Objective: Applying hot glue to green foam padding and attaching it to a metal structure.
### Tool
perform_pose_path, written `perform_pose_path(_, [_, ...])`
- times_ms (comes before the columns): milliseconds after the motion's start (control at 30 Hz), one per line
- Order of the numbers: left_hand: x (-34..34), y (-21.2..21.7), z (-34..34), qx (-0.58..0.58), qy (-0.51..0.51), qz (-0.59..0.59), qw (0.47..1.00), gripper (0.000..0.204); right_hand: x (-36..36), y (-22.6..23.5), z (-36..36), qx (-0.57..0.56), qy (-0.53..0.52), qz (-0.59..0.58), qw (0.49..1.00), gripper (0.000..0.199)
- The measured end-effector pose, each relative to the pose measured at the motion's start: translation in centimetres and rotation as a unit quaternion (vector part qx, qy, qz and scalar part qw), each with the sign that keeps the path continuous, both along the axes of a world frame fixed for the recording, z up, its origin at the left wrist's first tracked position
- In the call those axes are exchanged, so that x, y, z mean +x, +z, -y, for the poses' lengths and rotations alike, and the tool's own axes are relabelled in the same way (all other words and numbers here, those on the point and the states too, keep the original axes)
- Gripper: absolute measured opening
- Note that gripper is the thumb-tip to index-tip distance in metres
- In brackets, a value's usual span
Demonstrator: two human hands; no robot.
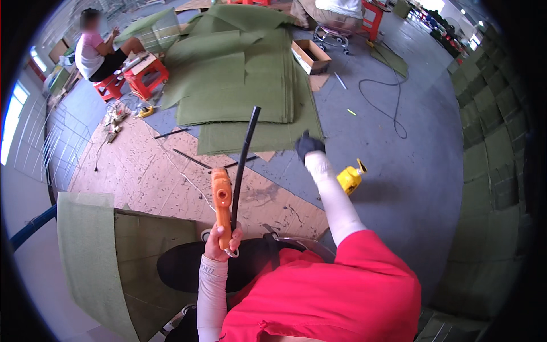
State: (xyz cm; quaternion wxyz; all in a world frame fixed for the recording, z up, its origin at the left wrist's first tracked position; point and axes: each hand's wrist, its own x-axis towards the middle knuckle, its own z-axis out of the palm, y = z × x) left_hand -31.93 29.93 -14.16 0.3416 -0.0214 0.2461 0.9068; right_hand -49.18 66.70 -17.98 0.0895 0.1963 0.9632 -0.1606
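My bare left hand (215,245) is wrapped round the handle of an orange hand tool (221,196), whose exact kind I cannot make out. A long, thin black rod (244,162) stands up beside the tool, its lower end at the fingers of the same hand. My right hand (309,144), in a dark glove, stretches forward over the right edge of the green sheets (233,91) piled on the floor. Its fingers blend together, and whether it touches a sheet is unclear. Near my right forearm sits a yellow container-like object with a dark top (350,179).
More black rods (191,158) lie on the brown floor boards (154,176). Green panels (85,251) stand at my lower left; green stacks (496,142) line the right side. Further off are a cardboard box (311,56), a loose cable (393,97) and a seated person (94,54) by red stools.
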Motion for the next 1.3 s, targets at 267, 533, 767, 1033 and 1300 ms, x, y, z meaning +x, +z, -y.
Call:
perform_pose_path(267, [-0.1,0.4,-0.2,0.03,0.006,0.007,0.999,0.043,6.0,2.2,6.7,-0.794,0.112,0.033,0.596,0.049])
perform_pose_path(533, [-0.5,0.5,-0.8,-0.117,0.041,-0.063,0.99,0.047,8.2,12.5,14.0,-0.939,0.08,-0.116,0.314,0.049])
perform_pose_path(767, [-0.3,1.7,-1.7,-0.199,0.106,-0.096,0.969,0.068,7.1,14.2,13.0,-0.799,0.147,-0.198,0.549,0.042])
perform_pose_path(1033, [-0.7,3.1,-1.7,-0.174,0.154,-0.141,0.962,0.07,4.6,14.0,5.4,-0.111,0.284,-0.477,0.824,0.041])
perform_pose_path(1300, [-0.8,3.7,-1.6,-0.182,0.188,-0.155,0.953,0.052,6.4,15.8,6.9,0.1,0.357,-0.447,0.814,0.042])
